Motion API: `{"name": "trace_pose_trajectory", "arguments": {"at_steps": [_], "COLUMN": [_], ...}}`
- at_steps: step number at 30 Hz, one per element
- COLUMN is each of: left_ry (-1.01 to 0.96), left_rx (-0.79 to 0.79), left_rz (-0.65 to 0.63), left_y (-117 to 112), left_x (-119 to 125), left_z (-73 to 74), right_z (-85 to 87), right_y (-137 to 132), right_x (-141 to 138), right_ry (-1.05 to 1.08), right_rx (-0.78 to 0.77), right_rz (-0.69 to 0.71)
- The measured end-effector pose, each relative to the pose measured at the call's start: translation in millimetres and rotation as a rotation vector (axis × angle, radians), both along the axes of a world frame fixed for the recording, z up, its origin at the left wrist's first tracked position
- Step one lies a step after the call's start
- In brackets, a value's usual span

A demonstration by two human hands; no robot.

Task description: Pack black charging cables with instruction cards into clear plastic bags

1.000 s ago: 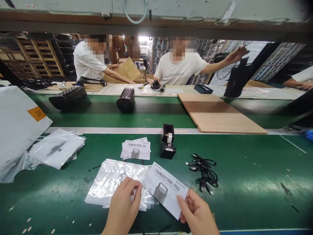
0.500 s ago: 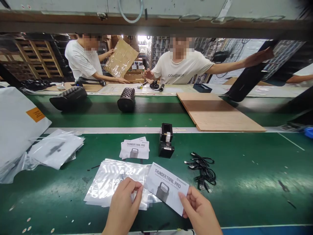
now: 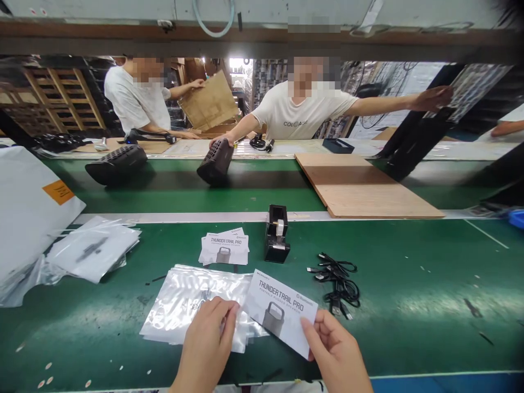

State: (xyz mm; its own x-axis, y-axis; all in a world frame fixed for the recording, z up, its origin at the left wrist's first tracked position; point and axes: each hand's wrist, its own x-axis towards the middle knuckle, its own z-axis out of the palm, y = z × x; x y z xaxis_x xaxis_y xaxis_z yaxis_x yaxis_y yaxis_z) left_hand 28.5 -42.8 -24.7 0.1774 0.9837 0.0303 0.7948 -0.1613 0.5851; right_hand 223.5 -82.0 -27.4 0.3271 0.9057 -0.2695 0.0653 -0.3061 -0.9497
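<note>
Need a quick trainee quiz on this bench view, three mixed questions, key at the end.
1. What does the right hand hold? A) wooden board B) printed leaflet C) dark speaker
2. Fill in: as the camera sees it, the black cables lie to the ___ of the tape dispenser.
3. True or false: the left hand is nearer the clear plastic bags than the black cables.

Key: 1. B; 2. right; 3. true.
</note>
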Motion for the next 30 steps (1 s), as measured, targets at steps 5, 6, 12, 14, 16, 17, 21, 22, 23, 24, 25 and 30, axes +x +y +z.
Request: {"name": "trace_pose_trajectory", "arguments": {"at_steps": [5, 6, 12, 14, 16, 17, 21, 22, 23, 24, 25, 30], "left_ry": [0.069, 0.088, 0.035, -0.019, -0.068, -0.092, -0.167, -0.173, -0.175, -0.176, -0.174, -0.149], "left_rx": [-0.093, -0.109, -0.073, -0.051, -0.050, -0.054, -0.072, -0.079, -0.090, -0.101, -0.112, -0.131], "left_rz": [0.052, 0.051, 0.021, 0.055, 0.099, 0.118, 0.181, 0.194, 0.200, 0.199, 0.192, 0.150], "left_y": [5.2, 6.3, 6.5, 4.0, 1.2, -0.1, -2.2, -1.7, -1.0, 0.0, 1.2, 5.5], "left_x": [-0.4, -0.2, -0.4, 0.4, 1.6, 2.1, 1.2, 0.8, 0.7, 0.9, 1.6, 9.2], "left_z": [0.0, 0.8, 9.2, 11.9, 14.7, 16.2, 20.5, 20.6, 20.1, 19.0, 17.5, 10.1], "right_z": [-4.3, -4.8, -7.3, -8.9, -11.0, -11.9, -10.6, -8.3, -5.1, -1.3, 2.8, 14.1], "right_y": [-0.4, -0.7, -2.9, -3.4, -3.9, -4.1, -5.0, -5.1, -5.0, -4.9, -4.8, -5.6], "right_x": [2.1, 2.7, 5.2, 5.4, 5.5, 5.4, 4.5, 4.0, 3.5, 3.1, 2.7, 2.6], "right_ry": [0.037, 0.038, 0.034, 0.026, -0.001, -0.020, -0.060, -0.042, -0.019, 0.004, 0.025, 0.033], "right_rx": [-0.043, -0.052, -0.068, -0.073, -0.077, -0.078, -0.059, -0.050, -0.038, -0.027, -0.015, 0.021], "right_rz": [0.092, 0.106, 0.148, 0.166, 0.172, 0.169, 0.150, 0.142, 0.128, 0.107, 0.079, -0.018]}}
